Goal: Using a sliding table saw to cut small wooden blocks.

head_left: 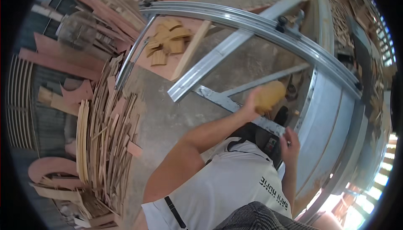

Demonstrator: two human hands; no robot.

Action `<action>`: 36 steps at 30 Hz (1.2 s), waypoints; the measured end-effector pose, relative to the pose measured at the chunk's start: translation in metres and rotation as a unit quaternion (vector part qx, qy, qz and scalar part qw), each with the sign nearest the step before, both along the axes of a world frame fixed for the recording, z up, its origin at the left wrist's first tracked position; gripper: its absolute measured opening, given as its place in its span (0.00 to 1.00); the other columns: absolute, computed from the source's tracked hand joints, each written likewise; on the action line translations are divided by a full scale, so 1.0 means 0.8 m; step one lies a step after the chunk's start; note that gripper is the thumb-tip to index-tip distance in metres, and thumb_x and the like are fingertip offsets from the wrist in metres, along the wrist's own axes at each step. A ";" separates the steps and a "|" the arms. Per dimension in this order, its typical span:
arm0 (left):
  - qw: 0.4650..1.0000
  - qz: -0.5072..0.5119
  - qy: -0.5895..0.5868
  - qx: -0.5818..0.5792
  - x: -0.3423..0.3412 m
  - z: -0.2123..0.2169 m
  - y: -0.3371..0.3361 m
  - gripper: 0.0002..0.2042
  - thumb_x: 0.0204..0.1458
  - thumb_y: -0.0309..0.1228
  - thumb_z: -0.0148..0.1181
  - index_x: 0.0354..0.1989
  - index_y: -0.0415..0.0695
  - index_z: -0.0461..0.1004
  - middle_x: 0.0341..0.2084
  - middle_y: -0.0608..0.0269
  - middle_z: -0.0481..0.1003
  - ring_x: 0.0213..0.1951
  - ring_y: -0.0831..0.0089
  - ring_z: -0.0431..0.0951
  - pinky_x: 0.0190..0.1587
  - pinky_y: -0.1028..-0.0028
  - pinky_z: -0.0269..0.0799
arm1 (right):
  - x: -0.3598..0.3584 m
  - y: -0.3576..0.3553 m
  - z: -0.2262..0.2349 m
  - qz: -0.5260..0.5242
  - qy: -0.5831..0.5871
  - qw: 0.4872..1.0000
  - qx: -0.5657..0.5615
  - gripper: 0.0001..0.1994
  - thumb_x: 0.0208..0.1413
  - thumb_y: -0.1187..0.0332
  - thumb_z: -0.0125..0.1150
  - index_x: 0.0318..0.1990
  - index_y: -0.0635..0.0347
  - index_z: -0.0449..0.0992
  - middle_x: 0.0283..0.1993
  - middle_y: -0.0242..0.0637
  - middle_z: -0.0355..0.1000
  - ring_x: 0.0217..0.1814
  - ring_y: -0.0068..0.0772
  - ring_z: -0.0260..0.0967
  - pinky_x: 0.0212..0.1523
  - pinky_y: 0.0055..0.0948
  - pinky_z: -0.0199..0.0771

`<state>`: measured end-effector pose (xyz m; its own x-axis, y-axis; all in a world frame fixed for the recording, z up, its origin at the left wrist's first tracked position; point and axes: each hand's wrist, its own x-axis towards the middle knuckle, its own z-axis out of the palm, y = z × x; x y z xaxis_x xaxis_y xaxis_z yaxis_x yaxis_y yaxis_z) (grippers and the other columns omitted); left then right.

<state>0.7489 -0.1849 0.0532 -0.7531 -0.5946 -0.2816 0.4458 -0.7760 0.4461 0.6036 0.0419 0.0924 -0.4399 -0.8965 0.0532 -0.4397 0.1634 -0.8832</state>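
My left hand (pixel 249 106) is closed round a yellowish-brown curved wooden piece (pixel 272 95), blurred by motion, held above the metal frame of a saw-like machine. Lower and to the right, my right hand (pixel 290 147) is raised beside the machine's grey metal table (pixel 323 133). Its fingers are loosely bent and apart, with nothing seen between them. Several similar curved wooden pieces (pixel 170 41) lie piled on a pinkish board (pixel 156 67) at the far left of the machine.
A long silver rail (pixel 218 12) crosses in front of me, with a slanting metal beam (pixel 214 55) beneath it. A control box with buttons (pixel 272 142) sits close to my body. Thin wood strips (pixel 105 133) and pinkish offcuts (pixel 58 66) are heaped on the left.
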 end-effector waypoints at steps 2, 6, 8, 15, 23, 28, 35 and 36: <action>0.990 0.129 -0.062 0.004 0.116 -0.004 -0.032 0.30 0.67 0.59 0.40 0.63 0.47 0.70 0.52 0.59 0.78 0.50 0.64 0.80 0.47 0.60 0.79 | 0.043 0.018 -0.019 0.021 0.043 0.996 0.079 0.20 0.57 0.73 0.65 0.58 0.67 0.75 0.46 0.46 0.76 0.45 0.39 0.76 0.48 0.33 0.77; 0.879 0.402 -0.257 -0.001 0.251 -0.022 -0.091 0.28 0.67 0.56 0.45 0.62 0.47 0.71 0.49 0.63 0.78 0.46 0.68 0.79 0.43 0.66 0.78 | 0.051 0.079 -0.059 0.039 0.013 0.994 0.102 0.17 0.59 0.70 0.67 0.53 0.68 0.77 0.44 0.47 0.77 0.44 0.41 0.77 0.47 0.35 0.77; 0.818 0.473 -0.325 0.037 0.317 -0.035 -0.143 0.26 0.64 0.53 0.53 0.55 0.41 0.75 0.42 0.61 0.77 0.41 0.70 0.77 0.43 0.68 0.74 | 0.053 0.071 -0.077 0.016 -0.009 0.994 0.105 0.16 0.60 0.69 0.67 0.53 0.68 0.78 0.45 0.47 0.77 0.44 0.41 0.77 0.47 0.36 0.77; 0.524 0.347 -0.720 -0.294 0.380 -0.107 -0.316 0.17 0.65 0.43 0.58 0.48 0.40 0.75 0.34 0.64 0.76 0.36 0.68 0.75 0.39 0.64 0.72 | 0.054 -0.021 0.000 -0.017 0.047 0.987 0.154 0.17 0.60 0.60 0.66 0.51 0.62 0.80 0.43 0.50 0.78 0.45 0.53 0.75 0.47 0.42 0.75; 0.336 0.059 -0.804 -0.487 0.364 -0.147 -0.315 0.17 0.65 0.38 0.59 0.52 0.36 0.74 0.43 0.58 0.76 0.44 0.64 0.75 0.50 0.64 0.70 | 0.121 0.021 -0.031 -0.199 0.059 0.971 0.117 0.22 0.64 0.51 0.60 0.56 0.57 0.78 0.53 0.47 0.76 0.55 0.53 0.74 0.56 0.44 0.75; 0.331 -0.036 -0.684 -0.649 0.302 -0.122 -0.304 0.17 0.65 0.35 0.59 0.54 0.34 0.74 0.49 0.54 0.75 0.49 0.62 0.75 0.56 0.64 0.68 | 0.213 0.138 -0.013 -0.495 0.061 0.855 0.142 0.20 0.60 0.56 0.65 0.54 0.58 0.80 0.51 0.48 0.78 0.55 0.51 0.75 0.54 0.43 0.76; 0.566 -0.240 -0.251 -0.748 0.078 -0.019 -0.174 0.18 0.65 0.31 0.61 0.57 0.32 0.73 0.55 0.50 0.75 0.54 0.62 0.75 0.63 0.65 0.67 | 0.241 0.340 0.017 -0.655 0.187 0.705 0.200 0.19 0.53 0.64 0.71 0.52 0.61 0.80 0.49 0.50 0.79 0.51 0.55 0.77 0.53 0.42 0.76; 0.590 -0.274 -0.231 -0.724 0.046 0.004 -0.142 0.18 0.65 0.31 0.61 0.58 0.32 0.73 0.54 0.52 0.75 0.54 0.64 0.75 0.62 0.67 0.68 | 0.229 0.374 0.019 -0.663 0.216 0.685 0.211 0.20 0.53 0.62 0.71 0.51 0.61 0.80 0.49 0.51 0.79 0.51 0.55 0.77 0.53 0.42 0.76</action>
<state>0.7854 -0.2982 0.0561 -0.9856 -0.1669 -0.0278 -0.1233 0.5960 0.7934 0.7868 0.3411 0.1078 -0.9075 0.2996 0.2944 0.1366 0.8732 -0.4678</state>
